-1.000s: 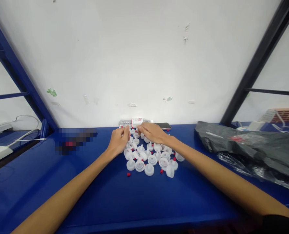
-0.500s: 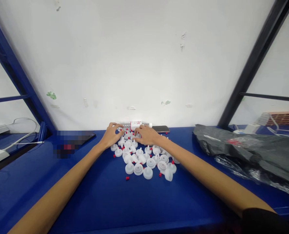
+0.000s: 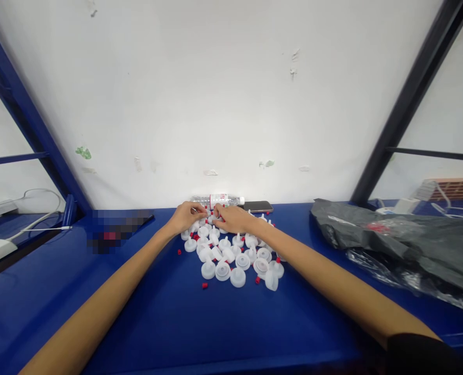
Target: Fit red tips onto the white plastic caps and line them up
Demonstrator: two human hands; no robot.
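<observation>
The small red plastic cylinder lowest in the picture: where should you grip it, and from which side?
Pinch the small red plastic cylinder across its rounded sides with thumb and forefinger, probably from the near side and above: it appears to lie on its side, apart from the white plastic spouted caps behind it.

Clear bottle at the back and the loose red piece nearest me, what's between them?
In the head view, white plastic pieces lie between the bottle and that red piece, with the left hand and right hand at the pile's far end.
</observation>
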